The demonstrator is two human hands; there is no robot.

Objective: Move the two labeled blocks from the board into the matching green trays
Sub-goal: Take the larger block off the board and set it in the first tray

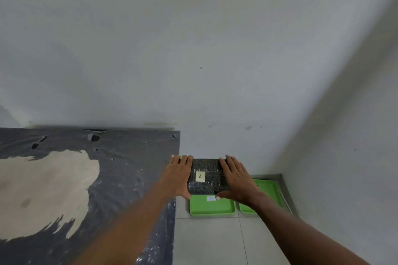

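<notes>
Two-handed grip on block A (205, 175): left hand (177, 176) flat against the block's left side, fingers extended toward the wall, thumb hooked under the near left corner; right hand (235, 178) spread over the block's right side and upper face, thumb at the near right corner. Both hands closed on the block, palms pressing inward from opposite sides. Block dark, wrapped in glossy film, bearing a pale square label (200, 176) marked "A" on its upper face. Block held over the far part of the left green tray (212, 207); contact with the tray floor not determinable. Small pale tag (211, 198) visible on that tray's floor, just beside the right thumb, its lettering too blurred to read. Second green tray (271, 189) directly to the right, touching or nearly touching the first, partly hidden behind the right forearm. Both trays on a light tiled floor (206, 241), close to the corner of two grey walls (193, 49). To the left, a large dark board (120, 157) with a worn pale patch and several holes.
</notes>
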